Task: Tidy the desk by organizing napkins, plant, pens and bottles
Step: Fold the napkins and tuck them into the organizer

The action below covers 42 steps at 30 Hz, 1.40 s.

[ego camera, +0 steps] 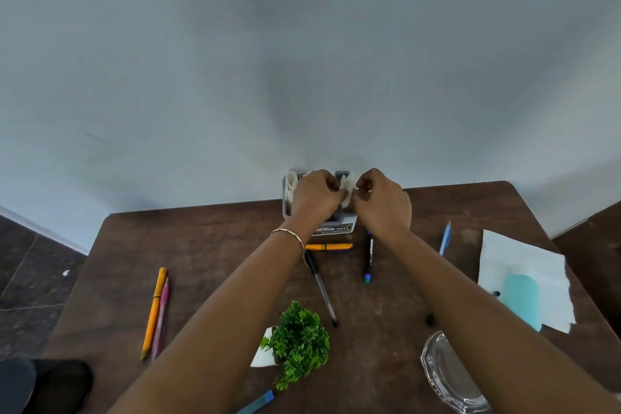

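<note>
Pinching a white napkin (347,190), both hands (317,193) hover over the organizer (336,228) (label reads "OPEL").

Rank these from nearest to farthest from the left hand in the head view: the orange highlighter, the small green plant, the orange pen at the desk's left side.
Measured from the left hand, which holds a napkin at the organizer:
1. Orange highlighter: just below the wrist, mid-desk.
2. Small green plant: tipped over near the desk's front edge.
3. Orange pen: far left, beside a pink pen.
</note>
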Each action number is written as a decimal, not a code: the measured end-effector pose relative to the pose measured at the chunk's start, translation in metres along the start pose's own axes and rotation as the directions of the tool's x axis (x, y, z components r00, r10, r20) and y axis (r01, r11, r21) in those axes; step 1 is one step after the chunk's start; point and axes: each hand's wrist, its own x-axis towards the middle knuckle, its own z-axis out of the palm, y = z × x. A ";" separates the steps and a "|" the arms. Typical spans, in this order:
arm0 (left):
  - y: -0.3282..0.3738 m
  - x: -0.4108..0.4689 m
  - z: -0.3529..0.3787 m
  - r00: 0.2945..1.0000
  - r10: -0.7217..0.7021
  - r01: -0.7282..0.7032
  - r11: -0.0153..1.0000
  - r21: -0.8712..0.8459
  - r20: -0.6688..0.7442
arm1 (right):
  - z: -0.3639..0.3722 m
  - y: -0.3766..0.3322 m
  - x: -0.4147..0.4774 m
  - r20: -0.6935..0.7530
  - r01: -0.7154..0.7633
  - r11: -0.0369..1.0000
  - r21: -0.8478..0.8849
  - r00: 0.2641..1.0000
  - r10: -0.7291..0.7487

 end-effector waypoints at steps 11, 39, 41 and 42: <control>0.000 -0.004 0.011 0.997 0.002 -0.008 0.997 -0.075 -0.077 | 0.003 0.005 -0.004 0.013 0.002 0.998 0.067 1.000 -0.003; -0.066 -0.397 -0.069 0.767 -0.509 0.135 0.723 -0.677 -0.391 | -0.024 -0.084 -0.290 0.495 0.276 0.809 0.518 0.675 -0.547; -0.083 -0.424 -0.083 0.706 -0.559 0.144 0.714 -0.685 -0.434 | -0.021 -0.102 -0.308 0.515 0.295 0.788 0.541 0.624 -0.587; -0.093 -0.436 -0.092 0.675 -0.582 0.148 0.709 -0.690 -0.454 | -0.019 -0.113 -0.316 0.524 0.308 0.778 0.547 0.599 -0.606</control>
